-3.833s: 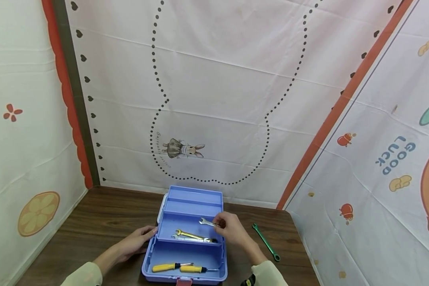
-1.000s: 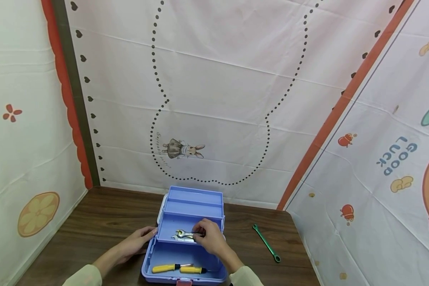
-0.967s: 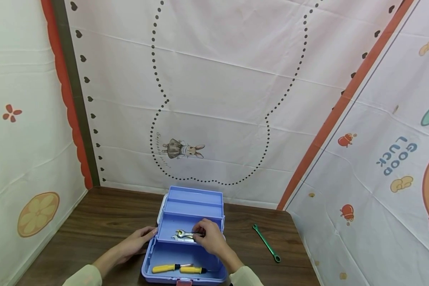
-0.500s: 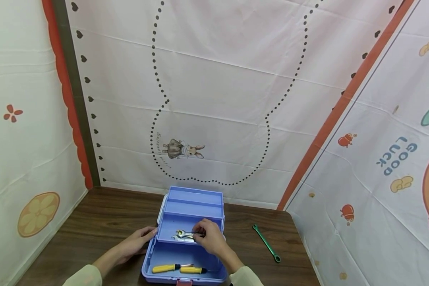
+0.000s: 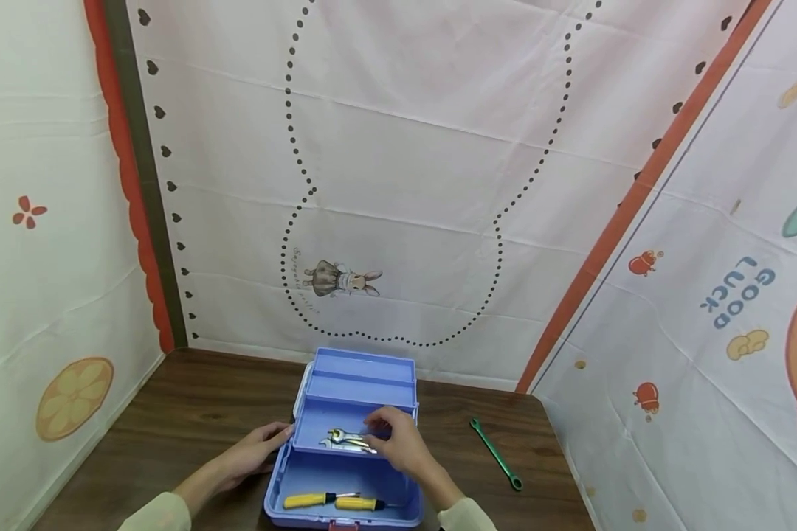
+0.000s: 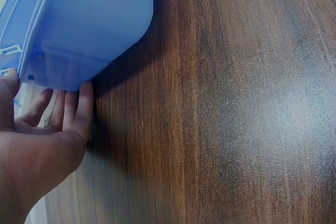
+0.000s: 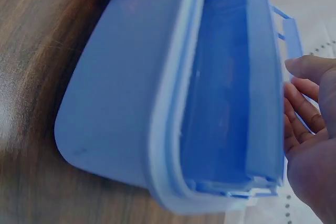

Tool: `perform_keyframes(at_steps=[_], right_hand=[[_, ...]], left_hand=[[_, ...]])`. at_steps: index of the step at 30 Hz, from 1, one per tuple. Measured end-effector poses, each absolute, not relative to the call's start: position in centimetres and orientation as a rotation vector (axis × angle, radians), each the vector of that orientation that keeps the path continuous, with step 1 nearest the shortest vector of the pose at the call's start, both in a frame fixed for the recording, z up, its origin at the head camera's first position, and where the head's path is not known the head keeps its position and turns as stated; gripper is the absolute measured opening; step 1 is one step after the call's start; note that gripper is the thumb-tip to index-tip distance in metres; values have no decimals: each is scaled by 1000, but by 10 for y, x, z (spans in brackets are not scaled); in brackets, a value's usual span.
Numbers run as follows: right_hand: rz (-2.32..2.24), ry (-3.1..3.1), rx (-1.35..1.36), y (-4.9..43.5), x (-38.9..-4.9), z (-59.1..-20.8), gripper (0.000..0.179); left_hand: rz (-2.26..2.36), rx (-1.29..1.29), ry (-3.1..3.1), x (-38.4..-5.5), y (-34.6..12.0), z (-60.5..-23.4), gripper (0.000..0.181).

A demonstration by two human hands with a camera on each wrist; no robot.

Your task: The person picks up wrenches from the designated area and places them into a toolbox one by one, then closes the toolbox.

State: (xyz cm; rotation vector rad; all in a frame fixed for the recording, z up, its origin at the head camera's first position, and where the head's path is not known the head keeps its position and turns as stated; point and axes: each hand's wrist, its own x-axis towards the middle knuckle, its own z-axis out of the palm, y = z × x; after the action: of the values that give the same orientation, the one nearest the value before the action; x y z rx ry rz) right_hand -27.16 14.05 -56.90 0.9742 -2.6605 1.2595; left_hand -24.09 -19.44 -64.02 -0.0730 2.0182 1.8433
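Note:
A blue toolbox (image 5: 342, 472) stands with its tiers opened out on the table. In its middle tray (image 5: 312, 424) several wrenches (image 5: 350, 436), silver and gold, lie crossed over one another. My right hand (image 5: 398, 441) hovers at the wrenches' right end, thumb and fingers apart, with no tool visible between them. At the tray's left corner rests my left hand (image 5: 249, 453). The left wrist view shows its fairly straight fingers (image 6: 85, 103) touching the box's outer side, the thumb at the tray edge. Two yellow-handled screwdrivers (image 5: 308, 500) lie in the bottom compartment.
A green wrench (image 5: 497, 456) lies on the dark wooden table (image 5: 226, 383), right of the toolbox. Upper trays (image 5: 361, 365) rise at the back. Printed cloth walls (image 5: 398, 184) enclose the table on three sides. A red latch (image 5: 342, 526) sits at the box's front.
The right hand brought a silver wrench leftward onto the others in the middle tray, then let go and drew slightly right. The left hand stayed at the toolbox. The view shifted slightly.

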Motion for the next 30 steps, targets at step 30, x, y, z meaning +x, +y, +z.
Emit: perform_keyframes(at_steps=[30], right_hand=[[1316,-2551,413,280,-272,-539,17]], left_hand=[[1842,-107,2038,-241,-192,-638,80]])
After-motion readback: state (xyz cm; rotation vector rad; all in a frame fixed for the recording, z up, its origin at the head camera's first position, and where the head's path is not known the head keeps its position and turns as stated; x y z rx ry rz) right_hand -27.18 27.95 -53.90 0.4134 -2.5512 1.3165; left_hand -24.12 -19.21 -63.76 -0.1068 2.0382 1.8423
